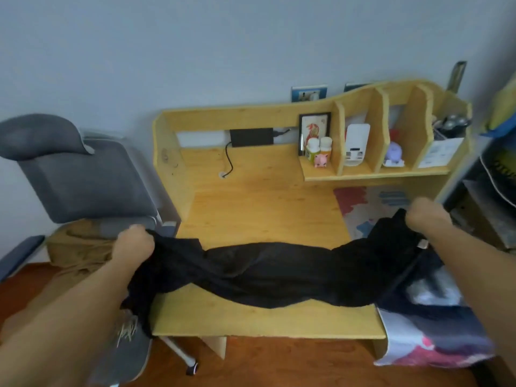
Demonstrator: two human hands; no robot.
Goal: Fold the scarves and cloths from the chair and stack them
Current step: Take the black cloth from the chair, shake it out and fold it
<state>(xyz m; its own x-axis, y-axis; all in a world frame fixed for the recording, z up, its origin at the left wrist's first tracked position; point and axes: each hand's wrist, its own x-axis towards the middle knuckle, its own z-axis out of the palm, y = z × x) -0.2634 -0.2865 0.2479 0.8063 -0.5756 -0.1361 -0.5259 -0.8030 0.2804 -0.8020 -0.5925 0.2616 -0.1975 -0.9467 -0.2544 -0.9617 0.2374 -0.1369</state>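
Left hand [134, 241] is fisted on one end of the black scarf [268, 275], out past the left edge of the desk [259, 208], above the chair seat. Right hand [427, 219] is also curled tight, bunching the other end over the right side of the desk. Scarf hangs stretched between both hands, its middle sagging and twisted, resting on the front of the desktop; left end droops below the desk edge

Handling guess: thin, light, very limp fabric, looks slightly sheer, no stiffness at all, likely to slide and twist on itself. Not fragile. Best held at the corners or end edges, pulled flat to take out the twist before folding; a mid-length hold would just bunch it

More to fold: tan cloth [78, 247] heaped on the grey chair [83, 174], with a fringed part hanging low near the chair edge. Patterned cloths [430, 339] lie at the desk's right front corner, hanging over the edge; cannot tell if folded, blurred

Containers: desk shelf [374, 171] with upright dividers. Left open part holds a framed picture [314, 132], two small bottles [318, 149] and a pink toy [321, 160]. Next compartment has a white device [356, 143], next a purple thing [392, 153], the rightmost dark items behind a paper label, unclear. A black box [251, 136] with a cable sits at the back of the desk
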